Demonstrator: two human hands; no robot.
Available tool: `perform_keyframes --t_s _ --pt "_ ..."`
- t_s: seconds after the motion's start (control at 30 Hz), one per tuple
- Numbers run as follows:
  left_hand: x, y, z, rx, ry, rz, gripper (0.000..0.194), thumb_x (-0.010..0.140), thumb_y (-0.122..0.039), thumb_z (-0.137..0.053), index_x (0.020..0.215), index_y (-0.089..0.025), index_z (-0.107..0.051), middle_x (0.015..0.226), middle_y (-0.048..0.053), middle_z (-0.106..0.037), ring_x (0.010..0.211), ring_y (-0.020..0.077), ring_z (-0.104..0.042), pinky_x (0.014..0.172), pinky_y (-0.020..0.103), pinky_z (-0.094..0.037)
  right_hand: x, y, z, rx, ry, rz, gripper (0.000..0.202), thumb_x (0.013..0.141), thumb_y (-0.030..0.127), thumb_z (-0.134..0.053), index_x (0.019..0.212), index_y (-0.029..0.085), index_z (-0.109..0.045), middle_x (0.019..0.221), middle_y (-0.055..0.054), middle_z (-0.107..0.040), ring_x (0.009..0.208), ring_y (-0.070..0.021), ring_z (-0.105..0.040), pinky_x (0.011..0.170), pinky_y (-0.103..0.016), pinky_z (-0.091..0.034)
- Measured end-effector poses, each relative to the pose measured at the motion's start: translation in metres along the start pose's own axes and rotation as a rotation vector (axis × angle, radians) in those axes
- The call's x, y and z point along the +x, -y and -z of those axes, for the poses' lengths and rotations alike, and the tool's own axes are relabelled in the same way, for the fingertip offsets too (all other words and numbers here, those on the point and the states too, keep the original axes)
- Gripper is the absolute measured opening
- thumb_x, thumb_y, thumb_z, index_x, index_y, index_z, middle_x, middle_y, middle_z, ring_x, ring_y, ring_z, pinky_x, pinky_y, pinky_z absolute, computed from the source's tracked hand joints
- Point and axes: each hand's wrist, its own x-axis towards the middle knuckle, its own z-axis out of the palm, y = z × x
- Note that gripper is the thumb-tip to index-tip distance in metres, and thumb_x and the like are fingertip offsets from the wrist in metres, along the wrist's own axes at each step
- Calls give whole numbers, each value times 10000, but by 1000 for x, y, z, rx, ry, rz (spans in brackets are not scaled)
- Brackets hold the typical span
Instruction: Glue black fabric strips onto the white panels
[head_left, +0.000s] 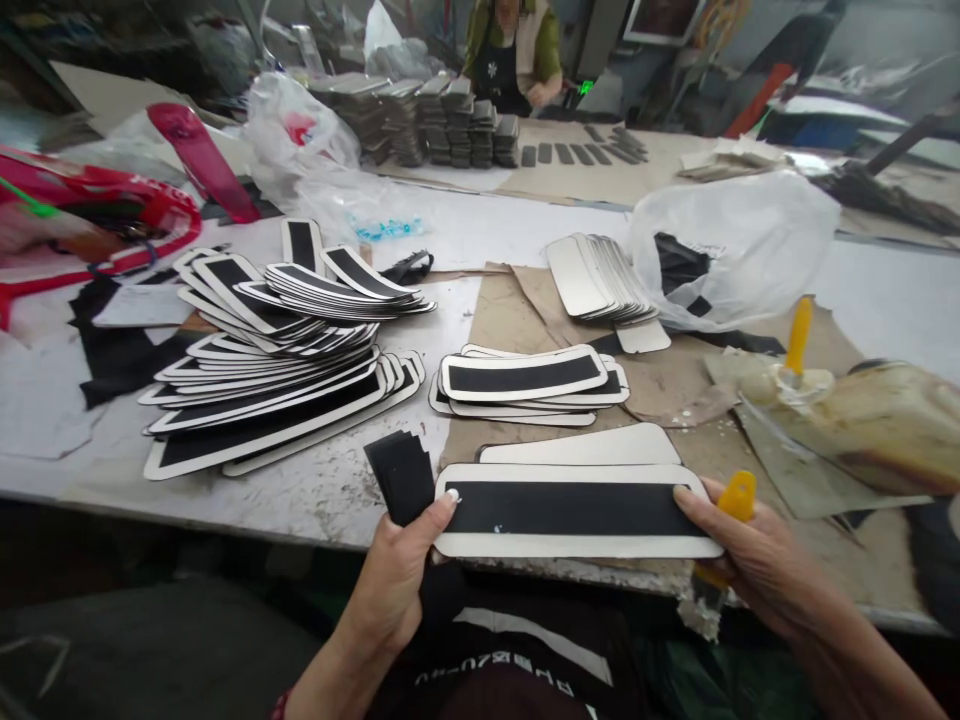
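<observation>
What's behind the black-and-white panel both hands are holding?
Beyond the held panel, the far part of a plain white panel shows, with brown paper past it. Its near part is covered, so its full shape can't be seen.

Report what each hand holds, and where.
Left hand: left end of the nearest panel, plus black strips. Right hand: its right end, plus a yellow tool handle.

Between left grip [405,555] and right grip [754,545], the panel [577,520] shows a smooth border [574,546] and matt black strip [585,508]; beyond the right grip, brown paper [506,320] looks creased, the plastic bag [757,235] glossy.
</observation>
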Motion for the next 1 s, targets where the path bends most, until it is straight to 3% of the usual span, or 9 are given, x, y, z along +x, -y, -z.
perform_keyframes --t_s 0.13,0.33,0.53,0.77,1.0 --pt "1 -4 -2 -115 -7 106 243 533 -187 -809 703 -122 -649 512 -50 -561 389 32 -432 351 118 -335 -3 4 -4 295 97 -115 344 717 450 -669 910 171 -613 630 6 -549 480 -91 -461 406 -191 -370" --pt "2 -4 -1 -217 44 253 212 514 -140 -795 554 -103 -590 421 -54 -470 343 21 -360 324 123 -313 -3 -1 -3 405 128 -103 276 731 427 -672 837 187 -586 547 55 -446 404 -41 -313 365 -159 -283" --pt "4 -2 4 74 -54 53 255 554 -243 -794 722 -157 -622 594 -38 -601 484 88 -508 448 173 -449 2 -4 -6 334 111 -22 389 739 530 -625 674 178 -473 532 66 -379 429 -42 -301 382 -159 -257" --pt "10 -6 -1 330 -32 -150 385 605 -438 -740 504 -193 -460 442 -63 -441 452 89 -394 420 163 -362 8 -6 -5 230 158 25 470 783 626 -486 646 182 -411 478 80 -342 405 -42 -263 395 -176 -215" --pt "19 -12 2 341 -17 -130 392 626 -519 -696 514 -204 -492 455 -43 -458 439 112 -415 423 211 -369 12 15 -3 -45 144 -19 421 726 577 -587 715 189 -424 573 73 -361 456 -56 -316 419 -188 -260"
